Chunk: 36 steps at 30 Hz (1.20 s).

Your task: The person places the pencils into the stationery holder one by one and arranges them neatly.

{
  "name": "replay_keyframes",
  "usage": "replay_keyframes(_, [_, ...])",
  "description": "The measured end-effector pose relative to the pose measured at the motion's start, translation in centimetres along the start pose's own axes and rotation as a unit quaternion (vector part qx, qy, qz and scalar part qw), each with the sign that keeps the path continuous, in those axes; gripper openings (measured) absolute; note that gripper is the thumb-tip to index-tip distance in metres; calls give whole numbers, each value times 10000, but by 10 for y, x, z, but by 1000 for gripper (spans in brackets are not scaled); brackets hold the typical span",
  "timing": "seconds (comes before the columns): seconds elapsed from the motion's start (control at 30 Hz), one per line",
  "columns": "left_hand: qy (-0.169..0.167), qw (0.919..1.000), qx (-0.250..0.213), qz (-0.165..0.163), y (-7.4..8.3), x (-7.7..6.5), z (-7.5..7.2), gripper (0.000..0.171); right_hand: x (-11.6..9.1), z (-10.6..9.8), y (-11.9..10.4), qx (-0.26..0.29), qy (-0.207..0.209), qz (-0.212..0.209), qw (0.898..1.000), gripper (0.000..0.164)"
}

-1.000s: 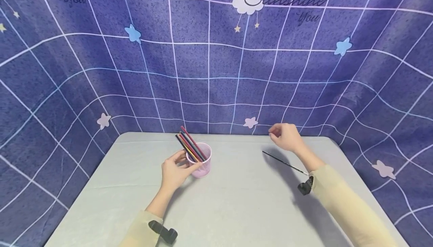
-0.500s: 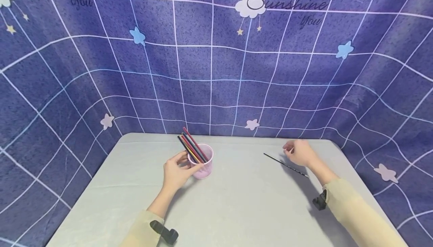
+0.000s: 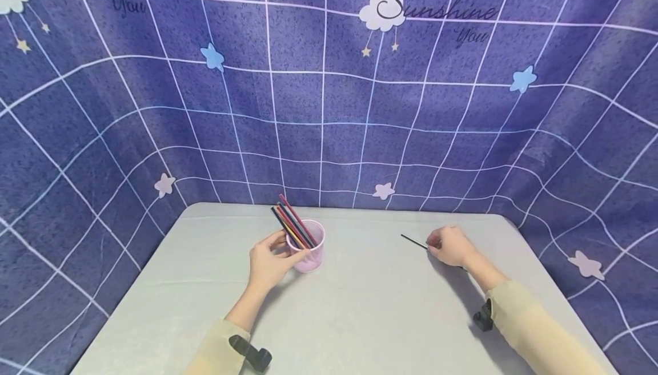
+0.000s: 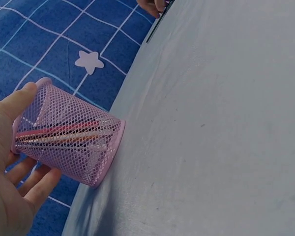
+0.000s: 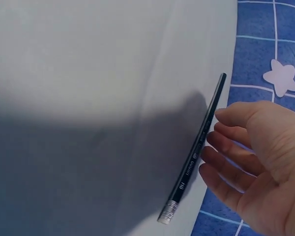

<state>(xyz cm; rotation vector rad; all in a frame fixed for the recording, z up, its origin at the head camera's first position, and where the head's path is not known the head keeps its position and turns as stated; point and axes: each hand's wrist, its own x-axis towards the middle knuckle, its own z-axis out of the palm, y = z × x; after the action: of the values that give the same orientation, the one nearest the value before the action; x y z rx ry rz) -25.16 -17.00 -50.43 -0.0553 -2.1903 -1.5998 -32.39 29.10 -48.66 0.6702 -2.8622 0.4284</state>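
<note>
My left hand (image 3: 268, 263) grips a pink mesh pencil cup (image 3: 310, 261) by its upper part, thumb at the rim, fingers round the side. The cup stands on the table with several colored pencils (image 3: 294, 228) leaning leftward in it. In the left wrist view the cup's mesh (image 4: 73, 132) shows pencils through it. My right hand (image 3: 452, 248) is at a dark pencil (image 3: 413, 241) lying on the table. In the right wrist view the fingertips are right beside this pencil (image 5: 193, 152), which has an eraser end and "HB" lettering. Its fingers are loosely bent, not visibly closed round it.
A pale cloth covers the table (image 3: 349, 318). Behind it and at both sides hangs a blue-purple grid-patterned curtain (image 3: 298, 95) with stars and clouds. Dark straps with small devices (image 3: 250, 354) sit on both wrists.
My right hand has moved right, then down to the dark pencil, and now covers part of it. The left hand stays on the cup. The head view has shifted slightly.
</note>
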Motion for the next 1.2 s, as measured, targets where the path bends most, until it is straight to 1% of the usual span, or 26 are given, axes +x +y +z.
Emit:
replay_keyframes(0.1, [9, 10000, -7, 14, 0, -1, 0, 63, 0, 4, 0, -105, -90, 63, 9999, 9])
replay_keyframes(0.23, [14, 10000, 3, 9, -1, -1, 0, 65, 0, 8, 0, -161, -97, 175, 9997, 10])
replay_keyframes(0.47, [-1, 10000, 25, -21, -2, 0, 0, 66, -1, 10, -2, -209, 61, -27, 9998, 6])
replay_keyframes(0.67, [-27, 10000, 5, -37, -2, 1, 0, 65, 1, 10, -4, -184, 120, -26, 9998, 6])
replay_keyframes(0.77, [-29, 10000, 13, -29, -3, 1, 0, 63, 5, 5, -6, -109, 211, -23, 9997, 6])
replay_keyframes(1.0, [-20, 10000, 52, -40, -2, 1, 0, 63, 24, -15, -15, 215, 694, -209, 9971, 8])
replay_keyframes(1.13, [-26, 10000, 40, -58, -1, 1, 0, 64, 34, -28, -24, 432, 847, -89, 9954, 9])
replay_keyframes(1.2, [-24, 10000, 46, -65, -1, 0, 0, 64, 38, -34, -30, 553, 815, -22, 9951, 9])
